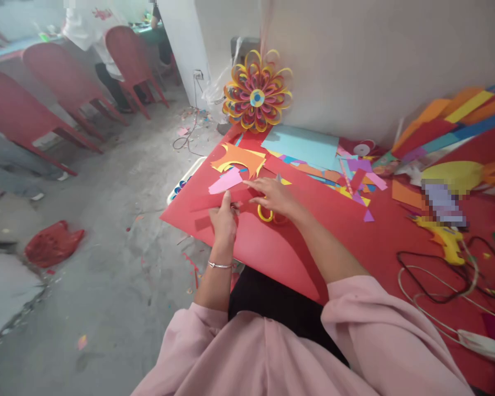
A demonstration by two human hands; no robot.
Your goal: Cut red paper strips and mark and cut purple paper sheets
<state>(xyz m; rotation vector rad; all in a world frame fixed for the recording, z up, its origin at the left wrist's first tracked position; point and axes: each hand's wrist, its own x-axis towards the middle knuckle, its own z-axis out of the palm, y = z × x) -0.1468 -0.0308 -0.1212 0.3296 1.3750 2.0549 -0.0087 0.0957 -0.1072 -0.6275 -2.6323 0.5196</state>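
Observation:
My left hand (224, 219) pinches the edge of a large red paper sheet (280, 242) that lies over the table's corner and my lap. My right hand (274, 196) is closed round yellow-handled scissors (266, 213) whose blades sit on the same red sheet. Just beyond my hands lie a pink paper scrap (226, 181) and orange cut-outs (239, 159). A silver bangle (220, 265) circles my left wrist.
A paper flower (257, 93) leans on the wall above a light blue sheet (303, 146). Coloured paper stacks (457, 121), a yellow glue gun (447, 239) and cables (441, 286) fill the right. Red chairs (70, 77), a red bag (51, 245) and another person stand left.

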